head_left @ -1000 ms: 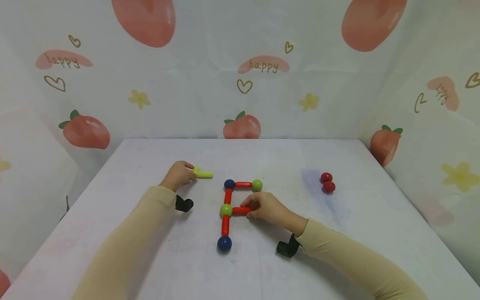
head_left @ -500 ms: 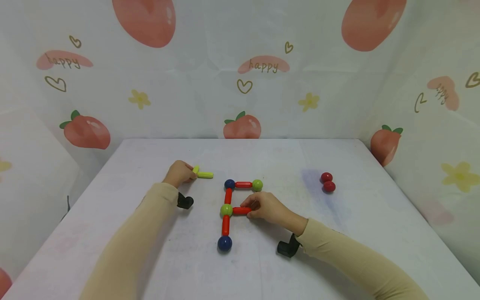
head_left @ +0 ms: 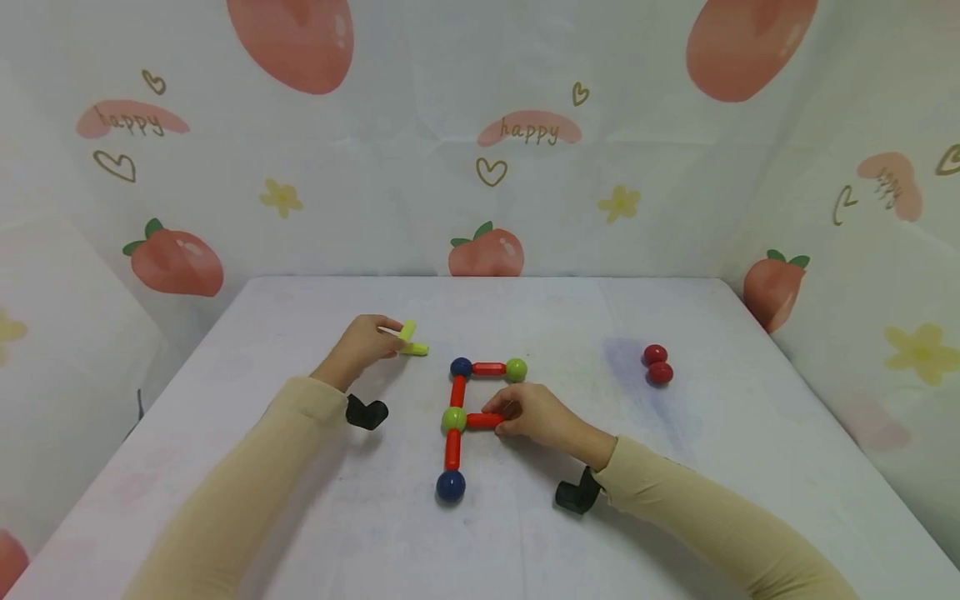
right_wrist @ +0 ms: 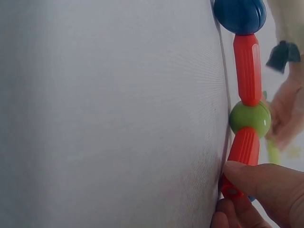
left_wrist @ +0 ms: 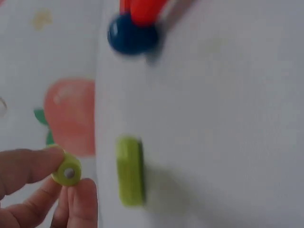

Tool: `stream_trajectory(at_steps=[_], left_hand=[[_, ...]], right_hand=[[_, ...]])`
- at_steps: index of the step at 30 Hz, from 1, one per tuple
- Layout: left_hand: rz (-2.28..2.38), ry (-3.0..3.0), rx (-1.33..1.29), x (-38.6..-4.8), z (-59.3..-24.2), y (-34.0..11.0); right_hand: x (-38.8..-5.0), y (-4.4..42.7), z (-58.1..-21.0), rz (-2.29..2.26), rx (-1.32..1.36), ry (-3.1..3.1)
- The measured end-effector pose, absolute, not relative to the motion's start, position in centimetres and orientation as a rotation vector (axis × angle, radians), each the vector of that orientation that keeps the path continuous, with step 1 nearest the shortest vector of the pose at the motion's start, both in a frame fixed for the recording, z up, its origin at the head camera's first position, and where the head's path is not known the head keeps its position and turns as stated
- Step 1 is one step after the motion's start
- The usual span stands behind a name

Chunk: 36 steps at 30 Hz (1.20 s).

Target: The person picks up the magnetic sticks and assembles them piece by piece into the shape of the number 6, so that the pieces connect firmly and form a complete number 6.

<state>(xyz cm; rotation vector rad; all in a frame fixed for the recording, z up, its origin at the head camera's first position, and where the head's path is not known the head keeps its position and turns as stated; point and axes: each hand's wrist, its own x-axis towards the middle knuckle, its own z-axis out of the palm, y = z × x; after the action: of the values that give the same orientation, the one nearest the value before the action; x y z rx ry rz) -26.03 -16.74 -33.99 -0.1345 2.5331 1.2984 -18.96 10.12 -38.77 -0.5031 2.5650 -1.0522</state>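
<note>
My left hand (head_left: 366,343) pinches a yellow-green magnetic rod (head_left: 408,330) between thumb and fingers; the left wrist view shows its metal-tipped end (left_wrist: 69,173). A second yellow-green rod (left_wrist: 130,172) lies on the table just beside that hand. With thumb and fingertips my right hand (head_left: 542,421) grips the free end of a red magnetic rod (head_left: 482,421). That rod's other end meets a green ball (head_left: 454,419) in the middle of a flat figure. Red rods link this ball to a near blue ball (head_left: 451,486) and a far blue ball (head_left: 461,367). Another red rod joins the far one to a green ball (head_left: 516,369).
Two red balls (head_left: 660,373) sit together on the right side of the white table (head_left: 337,533). A fruit-patterned cloth (head_left: 405,192) rises behind the table's far edge. Black wrist-worn devices (head_left: 366,412) show at both sleeves.
The left hand has raised one yellow-green rod and moved slightly away from the front edge with it. The other yellow-green rod stays on the table. My right hand keeps its place on the red rod.
</note>
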Motion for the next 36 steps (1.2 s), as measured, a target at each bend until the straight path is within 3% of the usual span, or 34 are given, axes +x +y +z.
stream_trajectory(at_steps=[12,20,36], left_hand=[[1.170,2.389,0.491,-19.9,-31.9,-10.5],[0.894,2.262,0.764,-17.8,-32.9,-9.2],[0.550,2.407,0.976,-15.8,-35.3,-6.3]], right_hand=[[-19.1,10.4,-38.9,-1.071,-0.531,2.569],[-19.0,10.5,-38.8,-1.077,-0.585,2.567],[-19.0,10.5,-38.9,-1.086,-0.605,2.555]])
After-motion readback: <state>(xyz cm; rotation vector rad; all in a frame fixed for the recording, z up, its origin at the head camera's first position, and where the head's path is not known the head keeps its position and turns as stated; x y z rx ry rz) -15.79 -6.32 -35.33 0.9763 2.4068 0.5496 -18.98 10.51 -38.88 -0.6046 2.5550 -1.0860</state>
